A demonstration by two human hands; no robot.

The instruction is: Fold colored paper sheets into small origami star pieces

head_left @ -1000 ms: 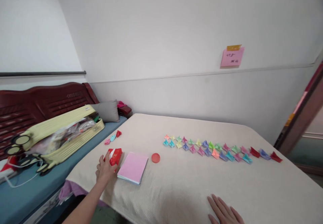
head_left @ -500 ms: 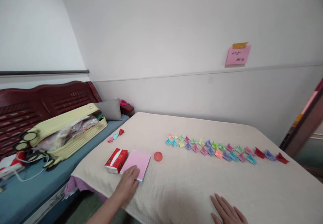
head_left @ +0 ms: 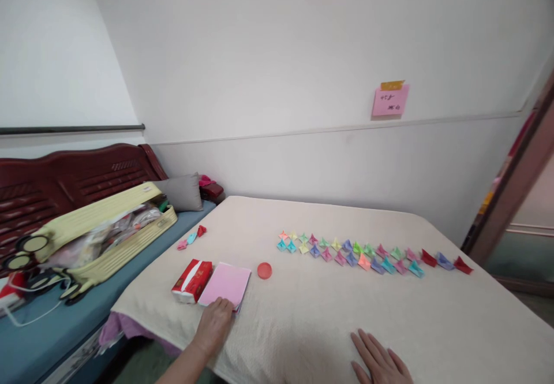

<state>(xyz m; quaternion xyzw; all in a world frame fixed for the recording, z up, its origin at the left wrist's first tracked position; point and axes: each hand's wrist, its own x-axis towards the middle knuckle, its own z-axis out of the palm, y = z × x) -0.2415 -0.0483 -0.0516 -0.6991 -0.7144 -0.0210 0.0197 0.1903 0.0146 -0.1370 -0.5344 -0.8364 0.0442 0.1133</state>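
Observation:
My left hand (head_left: pixel 215 326) rests at the near corner of a pink paper pad (head_left: pixel 225 283), fingers curled on its edge. A red tissue pack (head_left: pixel 191 280) lies just left of the pad. My right hand (head_left: pixel 381 363) lies flat on the cream tablecloth (head_left: pixel 303 314) near the front edge, fingers stretched out and holding nothing. A small red round lid (head_left: pixel 264 270) sits right of the pad. Farther back, several small folded paper shapes (head_left: pixel 367 254) in many colours form two rows across the table.
Three small paper pieces (head_left: pixel 190 238) lie at the table's left edge. A yellow open suitcase (head_left: pixel 99 231) lies on a blue-covered wooden sofa (head_left: pixel 52 182) at left. A pink note (head_left: pixel 390 100) hangs on the wall. A door frame (head_left: pixel 511 199) stands at right.
My left hand let go of the red tissue pack and moved right to the pink pad's near corner. The pack now lies flat beside the pad. The right hand stayed flat.

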